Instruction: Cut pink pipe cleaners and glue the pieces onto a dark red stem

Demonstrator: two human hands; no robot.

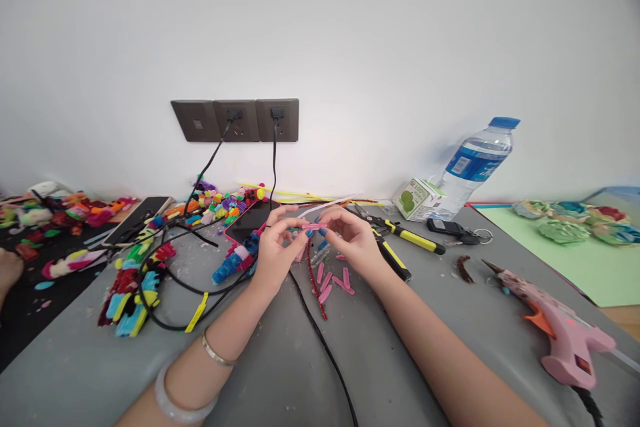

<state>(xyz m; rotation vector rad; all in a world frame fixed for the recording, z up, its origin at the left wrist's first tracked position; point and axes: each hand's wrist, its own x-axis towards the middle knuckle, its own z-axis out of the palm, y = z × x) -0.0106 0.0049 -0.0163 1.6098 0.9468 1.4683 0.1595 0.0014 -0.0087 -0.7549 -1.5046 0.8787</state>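
Nearest, a pale bangle (pixel 173 408) ringed the left wrist at the tabletop's (pixel 290 380) near edge. Toward the middle, the left hand (pixel 273 250) and right hand (pixel 353 240) each pinched an end of a short pink pipe-cleaner piece (pixel 315 226), held above cut pink pieces (pixel 333 281). A pink glue gun (pixel 560 333) lay near the right edge.

No wording is being shown clearly enough to be read. A blue label with a white patch is being carried on the water bottle (pixel 477 163), but its print is being blurred beyond reading. Small dark print and pictures of round green fruit are being shown on the white-and-green drink carton (pixel 417 199) beside it, and that print is likewise too small to be made out.
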